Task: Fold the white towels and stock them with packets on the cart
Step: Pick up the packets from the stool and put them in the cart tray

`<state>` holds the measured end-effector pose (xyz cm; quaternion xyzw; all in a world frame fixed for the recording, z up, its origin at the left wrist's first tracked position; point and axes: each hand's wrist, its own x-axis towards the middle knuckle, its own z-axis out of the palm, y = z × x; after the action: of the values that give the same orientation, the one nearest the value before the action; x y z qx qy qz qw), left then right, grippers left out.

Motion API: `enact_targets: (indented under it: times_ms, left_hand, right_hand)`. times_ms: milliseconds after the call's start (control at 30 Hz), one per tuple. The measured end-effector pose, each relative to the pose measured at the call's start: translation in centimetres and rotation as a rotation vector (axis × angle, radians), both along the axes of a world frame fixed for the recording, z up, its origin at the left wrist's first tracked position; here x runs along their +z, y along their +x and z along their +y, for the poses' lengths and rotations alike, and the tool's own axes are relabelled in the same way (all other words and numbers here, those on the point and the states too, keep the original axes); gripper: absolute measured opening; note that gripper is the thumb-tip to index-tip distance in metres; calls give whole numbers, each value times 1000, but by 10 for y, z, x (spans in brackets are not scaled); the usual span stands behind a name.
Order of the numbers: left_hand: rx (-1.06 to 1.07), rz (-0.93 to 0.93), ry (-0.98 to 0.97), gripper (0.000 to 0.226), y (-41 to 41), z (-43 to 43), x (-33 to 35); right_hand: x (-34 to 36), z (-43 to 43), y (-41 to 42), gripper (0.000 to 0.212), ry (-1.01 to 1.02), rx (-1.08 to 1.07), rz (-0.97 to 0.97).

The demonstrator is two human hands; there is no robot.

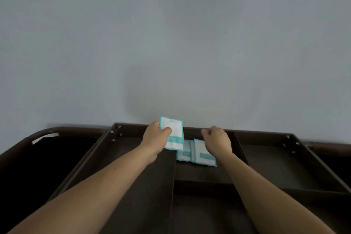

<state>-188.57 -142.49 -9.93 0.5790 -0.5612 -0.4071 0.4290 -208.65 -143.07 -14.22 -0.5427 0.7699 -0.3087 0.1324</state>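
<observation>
My left hand (pixel 154 137) pinches a white and teal packet (pixel 173 133) upright, thumb on its face, above the far middle of the dark brown cart top (pixel 136 186). Two more packets (pixel 197 155) of the same kind lie flat in the cart's middle rear compartment, side by side and slightly overlapping. My right hand (pixel 217 138) hovers over those packets with its fingers loosely curled and nothing visible in them; it hides their far ends. No towel is in view.
The cart top is split by low dividers into a long left compartment, a middle rear and middle front compartment, and a right compartment (pixel 275 165). A curved handle bar (pixel 43 133) sticks out at the left. A plain grey wall (pixel 171 43) rises right behind the cart.
</observation>
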Motion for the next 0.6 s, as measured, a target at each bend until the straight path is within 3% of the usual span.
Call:
enact_targets:
  times_ms: [100,167,267,433,500,600]
  left_hand:
    - [-30,6,12,18,-15,-2,0]
    - [-61,69,45,19,-24,-3,0]
    - [-148,158,133,18,-35,-3,1]
    - [-233,72,140,9,-48,1,2]
    - [-211,21,106,10,-44,1,4]
    - [-152,-11,66,15,-33,0,6]
  right_hand:
    - [32,10,20,45,29,107,-522]
    - [42,16,20,44,114,178,-695]
    - [37,16,8,29,150,203,-678]
    - [26,12,-21,14,33,14,-693]
    - [16,10,-38,5,1,-98,-542]
    - [-1,9,-50,14,152,-163,-275]
